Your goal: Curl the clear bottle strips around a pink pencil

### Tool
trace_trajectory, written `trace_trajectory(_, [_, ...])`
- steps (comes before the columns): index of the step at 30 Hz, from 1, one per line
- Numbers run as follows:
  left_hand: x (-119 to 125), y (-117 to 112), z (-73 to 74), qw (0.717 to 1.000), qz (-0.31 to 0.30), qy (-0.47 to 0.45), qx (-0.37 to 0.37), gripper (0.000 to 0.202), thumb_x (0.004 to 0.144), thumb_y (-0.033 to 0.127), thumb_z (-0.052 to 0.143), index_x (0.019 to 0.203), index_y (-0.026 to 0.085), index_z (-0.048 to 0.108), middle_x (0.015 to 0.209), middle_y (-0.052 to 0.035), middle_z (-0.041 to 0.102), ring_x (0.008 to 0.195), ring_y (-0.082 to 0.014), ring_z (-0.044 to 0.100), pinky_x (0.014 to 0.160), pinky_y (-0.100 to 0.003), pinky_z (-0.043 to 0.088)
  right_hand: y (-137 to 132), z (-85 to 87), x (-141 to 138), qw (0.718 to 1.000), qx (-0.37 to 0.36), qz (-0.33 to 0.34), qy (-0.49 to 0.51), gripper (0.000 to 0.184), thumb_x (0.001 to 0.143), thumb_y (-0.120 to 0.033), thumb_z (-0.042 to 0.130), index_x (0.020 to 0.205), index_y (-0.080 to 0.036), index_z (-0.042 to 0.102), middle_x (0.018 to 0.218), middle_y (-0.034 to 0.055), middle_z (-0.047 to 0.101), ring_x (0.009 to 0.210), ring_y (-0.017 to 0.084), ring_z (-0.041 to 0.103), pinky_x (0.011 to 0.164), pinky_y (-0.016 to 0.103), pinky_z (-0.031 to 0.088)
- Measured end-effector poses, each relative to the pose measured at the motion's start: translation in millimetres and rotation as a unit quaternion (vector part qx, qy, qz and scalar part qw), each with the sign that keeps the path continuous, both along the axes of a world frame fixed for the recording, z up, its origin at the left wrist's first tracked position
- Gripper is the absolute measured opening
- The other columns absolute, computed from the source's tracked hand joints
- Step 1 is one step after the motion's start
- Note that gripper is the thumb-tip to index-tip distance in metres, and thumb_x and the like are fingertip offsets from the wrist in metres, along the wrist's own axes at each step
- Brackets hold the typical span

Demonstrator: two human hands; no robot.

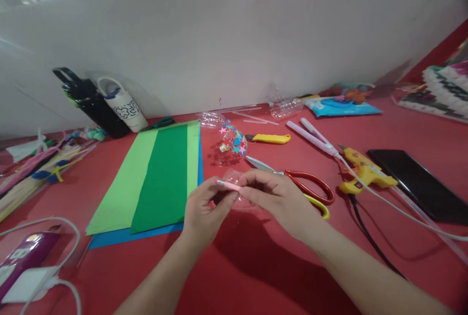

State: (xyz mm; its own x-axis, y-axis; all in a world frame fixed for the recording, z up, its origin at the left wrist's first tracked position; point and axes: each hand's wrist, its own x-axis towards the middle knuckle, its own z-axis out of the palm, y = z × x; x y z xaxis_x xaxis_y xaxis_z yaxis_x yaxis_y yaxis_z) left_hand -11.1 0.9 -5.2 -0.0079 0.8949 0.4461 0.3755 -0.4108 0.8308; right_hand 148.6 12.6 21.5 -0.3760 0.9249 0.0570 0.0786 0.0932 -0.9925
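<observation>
My left hand (203, 210) and my right hand (280, 198) meet above the red table (256, 266), both pinching a thin pink strip (227, 185) held level between them. A clear plastic bottle piece (234, 177) shows just behind the fingers; whether a hand holds it I cannot make out. Just beyond stands a clear bottle piece covered with coloured stars (233, 143). Red-handled scissors (305, 183) lie right behind my right hand.
Green and blue paper sheets (161, 178) lie at left. A yellow utility knife (268, 138), pink flat tool (314, 137), yellow glue gun (363, 171) with cords and a black phone (420, 183) lie at right. Bottles (106, 103) lean on the white board; pipe cleaners (32, 168) far left.
</observation>
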Motion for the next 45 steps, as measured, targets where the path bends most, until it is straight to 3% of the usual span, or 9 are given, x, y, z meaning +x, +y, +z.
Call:
trace_trajectory(5, [0,1,0.5,1.0,0.001,-0.001,0.008,0.002,0.074,0.018,0.064,0.072,0.019,0.065,0.066,0.0017,0.065,0.058,-0.0107,0.059,0.056,-0.021,0.049,0,0.3,1,1.0,-0.013,0.014,-0.003,0.01,0.086,-0.025,0.053,0.084,-0.018,0.06,0.073,-0.0017,0.055,0.061,0.01,0.047,0.056,0.022,0.037])
trace_trajectory(11, [1,0,-0.3,1.0,0.002,0.002,0.001,0.005,0.075,0.021,0.066,0.072,0.018,0.063,0.063,0.0027,0.062,0.054,-0.0088,0.054,0.052,-0.019,0.045,-2,4.3,2,0.994,0.066,0.014,-0.084,0.013,0.09,-0.022,0.048,0.083,-0.018,0.058,0.076,-0.0013,0.057,0.065,0.011,0.05,0.057,0.022,0.036])
trace_trajectory(20, [-5,-2,-4.6,0.998,0.0,0.053,0.044,0.012,0.078,0.025,0.066,0.089,0.02,0.066,0.076,-0.0002,0.068,0.059,-0.0097,0.058,0.056,-0.02,0.047,-3,3.5,3,0.988,0.123,0.018,-0.094,0.018,0.09,-0.02,0.047,0.076,-0.018,0.058,0.071,-0.0012,0.057,0.064,0.011,0.052,0.058,0.023,0.038])
trace_trajectory(28, [-2,-6,-5.3,0.998,0.016,0.03,0.059,0.008,0.079,0.028,0.066,0.08,0.02,0.068,0.071,-0.0006,0.066,0.059,-0.0114,0.055,0.054,-0.022,0.044,-6,5.8,0,0.994,0.083,0.016,-0.065,0.022,0.088,-0.02,0.046,0.067,-0.018,0.052,0.062,-0.0037,0.051,0.057,0.009,0.045,0.053,0.021,0.034])
trace_trajectory(33, [1,-11,-1.6,0.996,0.019,0.043,0.074,0.005,0.079,0.025,0.064,0.077,0.02,0.065,0.069,0.0014,0.063,0.056,-0.0094,0.051,0.051,-0.02,0.04,-3,-0.7,2,0.993,-0.087,0.06,0.06,0.019,0.086,-0.027,0.053,0.071,-0.017,0.06,0.063,-0.003,0.055,0.056,0.008,0.048,0.054,0.02,0.038])
trace_trajectory(36, [2,-13,0.7,0.995,0.012,0.067,0.076,0.003,0.08,0.022,0.064,0.078,0.02,0.063,0.07,0.0025,0.062,0.057,-0.0088,0.052,0.053,-0.02,0.041,0,-1.9,3,0.981,-0.136,0.08,0.109,0.015,0.083,-0.024,0.057,0.072,-0.015,0.063,0.064,-0.0015,0.058,0.058,0.008,0.051,0.058,0.021,0.042])
trace_trajectory(41, [2,-14,2.0,0.995,0.005,0.074,0.068,0.003,0.083,0.02,0.061,0.08,0.021,0.061,0.072,0.0026,0.062,0.06,-0.0092,0.054,0.054,-0.02,0.042,2,-1.1,3,0.978,-0.143,0.053,0.141,0.005,0.078,-0.02,0.063,0.075,-0.016,0.062,0.064,-0.0029,0.06,0.056,0.008,0.054,0.056,0.02,0.043])
trace_trajectory(45, [2,-13,-1.2,0.997,0.001,0.045,0.065,0.003,0.082,0.019,0.063,0.079,0.021,0.062,0.073,0.0016,0.061,0.067,-0.0114,0.056,0.058,-0.021,0.044,0,0.3,3,0.99,-0.074,0.058,0.108,0.01,0.082,-0.021,0.059,0.075,-0.016,0.063,0.067,-0.0017,0.06,0.059,0.008,0.054,0.058,0.02,0.044])
